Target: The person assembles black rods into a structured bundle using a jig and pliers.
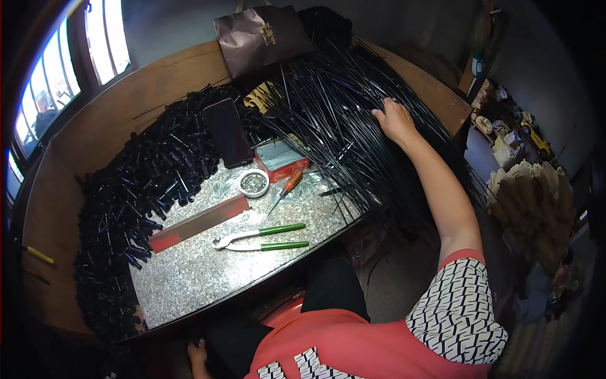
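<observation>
My right hand (396, 120) reaches to a large heap of long, thin black rods (344, 107) on the far right of the table. Its thumb and forefinger are apart over the rods, and the other fingers are mostly hidden. Low at the left, my left hand (197, 357) is below the table edge beside my leg. Its visible fingertips are slightly apart, with nothing seen between them. Green-handled pliers (262, 238) lie with handles spread near the table's front. Behind them are an orange-handled screwdriver (291, 182) and a white bowl of small metal pieces (254, 183).
Many short black tubular parts (158, 158) are heaped at the left. A reddish bar (199, 223), a dark phone (228, 132) and a red box of thin grey pieces (281, 161) lie mid-table. A brown paper bag (262, 41) stands behind. Wooden boards (170, 72) edge the table.
</observation>
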Action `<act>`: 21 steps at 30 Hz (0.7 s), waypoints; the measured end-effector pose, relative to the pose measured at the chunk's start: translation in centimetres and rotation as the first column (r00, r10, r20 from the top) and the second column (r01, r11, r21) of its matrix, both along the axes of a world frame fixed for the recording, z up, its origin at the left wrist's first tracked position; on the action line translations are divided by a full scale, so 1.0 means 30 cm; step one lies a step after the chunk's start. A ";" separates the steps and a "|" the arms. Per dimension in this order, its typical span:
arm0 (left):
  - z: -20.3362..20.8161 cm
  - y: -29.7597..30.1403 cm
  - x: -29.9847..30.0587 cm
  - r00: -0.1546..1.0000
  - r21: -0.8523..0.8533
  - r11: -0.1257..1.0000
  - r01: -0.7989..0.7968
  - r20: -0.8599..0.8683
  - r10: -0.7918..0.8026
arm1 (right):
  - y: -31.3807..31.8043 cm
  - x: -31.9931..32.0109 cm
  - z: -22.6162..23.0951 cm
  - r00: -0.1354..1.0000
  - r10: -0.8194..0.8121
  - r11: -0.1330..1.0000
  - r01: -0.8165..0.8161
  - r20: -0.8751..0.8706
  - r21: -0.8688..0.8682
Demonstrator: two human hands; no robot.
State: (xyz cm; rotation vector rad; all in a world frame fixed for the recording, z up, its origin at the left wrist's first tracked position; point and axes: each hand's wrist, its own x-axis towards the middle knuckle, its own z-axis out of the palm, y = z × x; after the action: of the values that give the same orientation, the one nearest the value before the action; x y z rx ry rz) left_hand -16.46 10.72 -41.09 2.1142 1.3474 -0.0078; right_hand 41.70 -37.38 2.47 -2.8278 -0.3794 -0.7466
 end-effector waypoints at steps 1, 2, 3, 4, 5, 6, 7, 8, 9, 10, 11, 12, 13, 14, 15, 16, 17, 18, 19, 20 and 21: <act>-0.008 0.005 -0.011 1.000 0.002 1.000 -0.005 -0.001 0.005 | 0.003 0.006 0.004 1.000 0.005 1.000 -0.005 -0.001 0.002; -0.022 0.013 -0.023 1.000 0.014 1.000 0.001 -0.005 -0.001 | 0.007 0.009 0.009 1.000 0.014 1.000 -0.013 0.024 -0.015; -0.032 0.019 -0.035 1.000 0.026 1.000 0.006 -0.011 -0.006 | 0.011 0.013 0.015 0.999 0.023 0.999 -0.021 0.048 -0.033; -0.020 0.016 -0.028 1.000 0.025 1.000 0.008 -0.011 -0.008 | 0.009 0.016 0.021 0.999 0.021 0.999 -0.020 0.047 -0.033; -0.007 0.015 -0.021 0.999 -0.014 1.000 0.017 -0.044 -0.017 | 0.007 0.019 0.030 0.997 0.018 0.998 -0.014 0.080 -0.061; 0.008 0.013 -0.013 0.997 -0.053 0.998 0.024 -0.076 -0.028 | 0.006 0.022 0.042 0.993 0.016 0.996 -0.006 0.113 -0.089; 0.020 0.010 -0.008 0.997 -0.052 0.998 0.026 -0.077 -0.030 | 0.007 0.020 0.059 0.994 0.015 0.996 -0.005 0.112 -0.088; 0.031 0.006 -0.003 0.996 -0.046 0.998 0.036 -0.084 -0.040 | 0.010 0.018 0.082 0.993 0.013 0.995 0.000 0.120 -0.105; 0.046 0.001 0.004 0.995 -0.041 0.998 0.046 -0.092 -0.050 | 0.011 0.020 0.103 0.992 0.011 0.993 0.005 0.129 -0.121; 0.070 -0.008 0.009 0.995 -0.039 0.998 0.046 -0.091 -0.049 | 0.011 0.031 0.124 0.991 0.011 0.993 0.004 0.130 -0.119; 0.100 -0.023 0.019 0.992 -0.011 0.998 0.065 -0.105 -0.066 | 0.005 0.049 0.141 0.988 0.019 0.989 0.003 0.151 -0.146; 0.133 -0.039 0.031 0.989 0.016 0.996 0.084 -0.119 -0.082 | 0.001 0.065 0.162 0.985 0.027 0.985 0.003 0.172 -0.173; 0.185 -0.061 0.047 0.989 0.019 0.996 0.082 -0.122 -0.079 | 0.011 0.075 0.187 0.983 0.002 0.978 0.036 0.182 -0.205; 0.239 -0.087 0.075 0.991 0.037 0.994 0.100 -0.089 -0.096 | 0.013 0.080 0.216 0.983 -0.001 0.978 0.039 0.181 -0.205; 0.265 -0.101 0.089 0.992 0.056 0.992 0.116 -0.057 -0.113 | 0.015 0.080 0.248 0.987 -0.004 0.969 0.044 0.163 -0.242; 0.267 -0.100 0.072 0.993 0.062 0.992 0.107 -0.059 -0.103 | 0.038 0.066 0.283 0.989 0.003 0.961 0.037 0.145 -0.273; 0.256 -0.098 0.064 0.989 0.126 0.981 0.148 -0.026 -0.146 | 0.064 0.018 0.333 0.988 0.016 0.959 0.028 0.152 -0.282; 0.251 -0.096 0.053 0.982 0.192 0.964 0.185 0.004 -0.189 | 0.073 0.047 0.349 0.977 -0.002 0.966 0.057 0.211 -0.254; 0.272 -0.105 0.066 0.982 0.192 0.963 0.187 0.004 -0.191 | 0.079 0.072 0.368 0.978 -0.037 0.945 0.101 0.203 -0.312; 0.299 -0.117 0.081 0.973 0.163 0.960 0.228 -0.011 -0.230 | 0.085 0.090 0.379 0.978 -0.073 0.918 0.143 0.196 -0.371; 0.318 -0.130 0.088 0.963 0.132 0.954 0.269 -0.026 -0.268 | 0.079 0.104 0.388 0.978 -0.075 0.917 0.144 0.194 -0.371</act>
State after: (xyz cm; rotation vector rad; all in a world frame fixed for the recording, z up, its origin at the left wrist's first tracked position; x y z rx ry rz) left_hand -13.81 6.81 -31.56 2.3994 1.0801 -0.0380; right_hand 44.82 -35.02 14.12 -3.1795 -0.4389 -1.0551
